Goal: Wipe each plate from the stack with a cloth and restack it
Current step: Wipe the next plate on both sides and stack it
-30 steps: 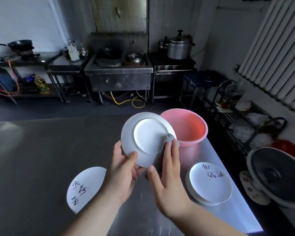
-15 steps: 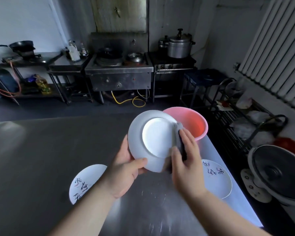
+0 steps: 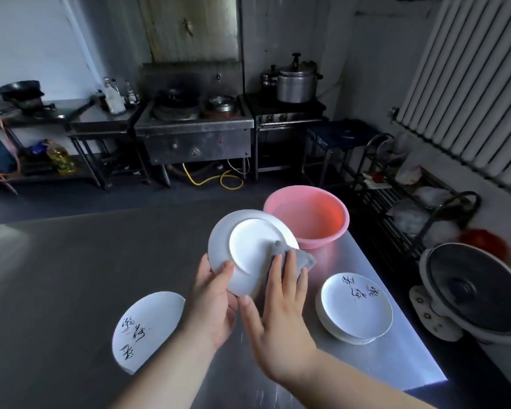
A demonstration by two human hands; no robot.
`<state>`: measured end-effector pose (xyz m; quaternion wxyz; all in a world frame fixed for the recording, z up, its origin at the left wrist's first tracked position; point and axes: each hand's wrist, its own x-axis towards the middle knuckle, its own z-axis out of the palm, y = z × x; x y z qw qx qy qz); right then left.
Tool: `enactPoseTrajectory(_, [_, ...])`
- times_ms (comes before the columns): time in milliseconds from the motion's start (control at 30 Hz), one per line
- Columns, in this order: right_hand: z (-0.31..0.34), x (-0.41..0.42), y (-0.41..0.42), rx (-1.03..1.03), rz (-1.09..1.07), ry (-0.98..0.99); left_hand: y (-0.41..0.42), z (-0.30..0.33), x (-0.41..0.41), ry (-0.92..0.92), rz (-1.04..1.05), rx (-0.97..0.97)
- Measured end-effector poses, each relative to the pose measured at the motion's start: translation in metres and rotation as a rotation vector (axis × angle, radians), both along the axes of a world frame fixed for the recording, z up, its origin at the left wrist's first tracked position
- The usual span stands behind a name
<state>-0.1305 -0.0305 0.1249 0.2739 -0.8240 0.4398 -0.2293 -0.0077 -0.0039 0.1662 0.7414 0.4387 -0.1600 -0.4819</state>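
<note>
Here left hand [image 3: 211,302] grips plate [image 3: 248,249] rim; right hand [image 3: 281,308], fingers straight, presses cloth [image 3: 292,258] on plate.

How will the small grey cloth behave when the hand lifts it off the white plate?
The small grey cloth probably goes limp: it already bends over the white plate rim under the right hand. It looks thin, so likely light. Wetness cannot be judged.

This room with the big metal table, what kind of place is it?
Probably a restaurant or canteen kitchen. There is a large steel wok stove, a big pressure cooker on a second burner unit, and a long steel table holding a stack of plates.
</note>
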Motion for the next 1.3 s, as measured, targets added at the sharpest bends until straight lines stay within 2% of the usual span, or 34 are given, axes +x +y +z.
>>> enactPoseTrajectory(100, [0.009,-0.001,-0.034,0.021,-0.125,-0.079,-0.007,-0.004,-0.014,0.03,0.008,0.016])
enactPoseTrajectory(200, [0.013,-0.008,-0.053,-0.044,-0.175,-0.091,-0.019,-0.002,-0.025,0.031,0.02,0.014])
enactPoseTrajectory(333, [0.001,-0.025,-0.01,-0.133,0.084,0.021,-0.033,-0.01,-0.038,-0.018,0.038,0.102])
enactPoseTrajectory(400, [-0.008,-0.038,-0.012,-0.102,0.139,0.001,-0.038,-0.018,-0.046,0.018,0.025,0.112])
enactPoseTrajectory(533, [-0.017,-0.068,-0.071,-0.272,-0.109,-0.12,-0.048,-0.029,-0.073,0.13,-0.093,0.079])
enactPoseTrajectory(567, [-0.017,-0.078,-0.087,-0.219,-0.192,-0.153,-0.051,-0.032,-0.079,0.148,-0.121,0.074])
enactPoseTrajectory(667, [-0.009,-0.118,-0.127,0.103,-0.313,-0.193,-0.062,-0.039,-0.096,0.164,-0.215,0.105])
enactPoseTrajectory(733, [0.0,-0.147,-0.147,0.198,-0.352,-0.056,-0.07,-0.047,-0.105,0.148,-0.254,0.142])
enactPoseTrajectory(833, [0.001,-0.191,-0.17,0.227,-0.335,0.261,-0.085,-0.06,-0.12,0.128,-0.279,0.218])
enactPoseTrajectory(933, [-0.009,-0.228,-0.192,0.331,-0.272,0.368,-0.102,-0.072,-0.139,0.114,-0.328,0.294])
enactPoseTrajectory(1100, [-0.022,-0.268,-0.221,0.703,-0.201,0.322,-0.13,-0.091,-0.168,-0.007,-0.39,0.439])
enactPoseTrajectory(1167, [-0.027,-0.279,-0.231,0.744,-0.23,0.277,-0.143,-0.091,-0.179,-0.074,-0.391,0.472])
enactPoseTrajectory(1300, [-0.049,-0.289,-0.254,0.842,-0.232,0.051,-0.165,-0.099,-0.183,-0.069,-0.389,0.475])
